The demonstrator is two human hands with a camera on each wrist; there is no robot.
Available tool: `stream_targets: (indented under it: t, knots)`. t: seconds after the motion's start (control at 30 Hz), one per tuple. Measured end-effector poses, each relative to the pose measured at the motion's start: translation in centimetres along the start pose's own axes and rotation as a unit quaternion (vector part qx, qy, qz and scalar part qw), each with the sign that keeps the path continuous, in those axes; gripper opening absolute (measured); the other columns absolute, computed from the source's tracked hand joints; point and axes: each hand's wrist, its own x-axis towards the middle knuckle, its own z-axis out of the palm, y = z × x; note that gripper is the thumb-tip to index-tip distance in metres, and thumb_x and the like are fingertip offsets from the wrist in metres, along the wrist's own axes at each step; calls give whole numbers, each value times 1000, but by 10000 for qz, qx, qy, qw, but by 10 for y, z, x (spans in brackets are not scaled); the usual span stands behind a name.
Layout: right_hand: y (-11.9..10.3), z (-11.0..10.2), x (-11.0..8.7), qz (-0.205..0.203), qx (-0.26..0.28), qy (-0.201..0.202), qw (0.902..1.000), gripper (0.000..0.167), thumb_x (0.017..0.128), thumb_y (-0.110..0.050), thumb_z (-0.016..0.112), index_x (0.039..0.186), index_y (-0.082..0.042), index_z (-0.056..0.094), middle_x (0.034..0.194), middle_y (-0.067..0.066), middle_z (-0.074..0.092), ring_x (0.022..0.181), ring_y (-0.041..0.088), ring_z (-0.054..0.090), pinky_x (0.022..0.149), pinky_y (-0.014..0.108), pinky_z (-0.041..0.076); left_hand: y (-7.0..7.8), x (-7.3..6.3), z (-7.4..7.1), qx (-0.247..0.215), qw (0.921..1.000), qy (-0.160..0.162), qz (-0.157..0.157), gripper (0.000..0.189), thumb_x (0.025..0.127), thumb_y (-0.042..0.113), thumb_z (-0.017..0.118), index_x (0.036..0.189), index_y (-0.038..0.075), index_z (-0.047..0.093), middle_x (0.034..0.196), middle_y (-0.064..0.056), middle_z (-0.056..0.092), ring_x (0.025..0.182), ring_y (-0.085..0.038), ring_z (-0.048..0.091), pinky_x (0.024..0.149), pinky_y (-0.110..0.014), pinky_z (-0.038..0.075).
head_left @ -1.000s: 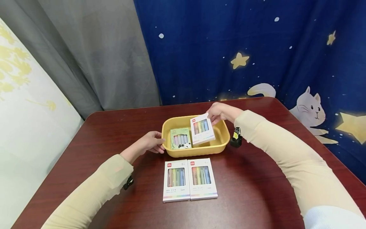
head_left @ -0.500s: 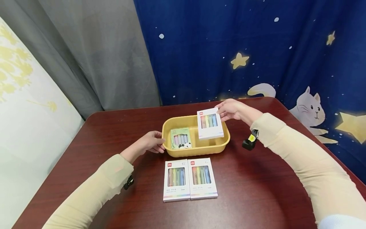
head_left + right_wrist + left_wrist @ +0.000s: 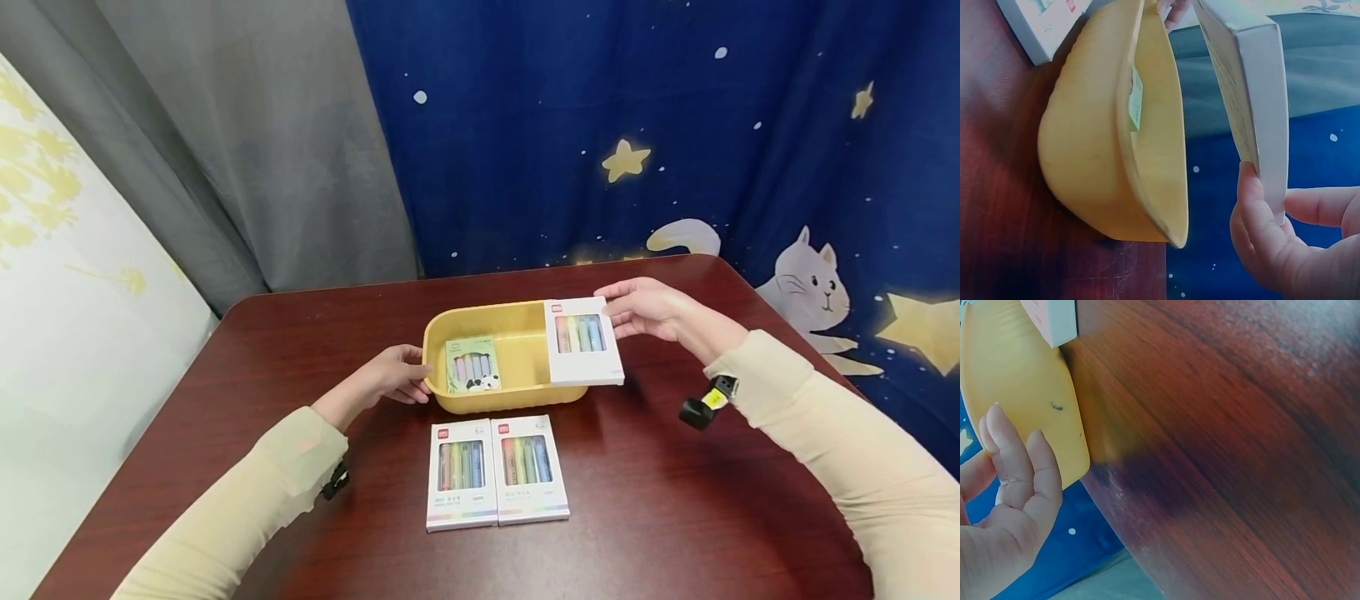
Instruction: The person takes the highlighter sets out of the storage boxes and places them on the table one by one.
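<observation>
Right hand: pinching a flat white rectangular cardboard box with a clear window onto coloured pens by its 2 o'clock edge, thumb on one side, fingers on the other. Box is in the air over the 3 o'clock end of a yellow rounded-rectangle plastic tray, overhanging that end. Right wrist view shows a gap between box and rim. Window side faces up toward my head.

Left hand: at the tray's 9 o'clock end, pinching the rim. Thumb over the edge, fingers bent against the outer wall.

Inside the tray, 9 o'clock half: a small green rectangular box with a panda print and pastel pens showing.

At the tray's 6 o'clock, on the glossy red-brown wood-grain table: a white windowed pen box on the left and a matching white pen box on the right, lying side by side, touching, windows up.

Past the table: plain grey fabric curtain at 11 o'clock, dark blue star-print curtain from 12 to 2.
</observation>
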Motion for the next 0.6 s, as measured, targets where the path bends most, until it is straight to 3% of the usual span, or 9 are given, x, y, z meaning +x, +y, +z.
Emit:
stream_targets:
  t: [0.2,0.6]
  knots:
    - [14,-4,-19,-78,96,-173,9998,46,90,1,49,131,9,29,88,-3,63,79,11,62,72,28,53,-1,-1,2,-53,10000,-54,32,47,96,14,45,136,-4,28,69,-4,60,55,-9,62,62,-28,52]
    - [46,-8,-47,-102,103,-668,9977,34,90,-4,52,121,5,39,96,0,65,84,16,64,75,32,53,-1,1,0,-52,10000,-27,18,48,96,15,46,136,-3,27,73,-5,60,57,-11,63,66,-31,53]
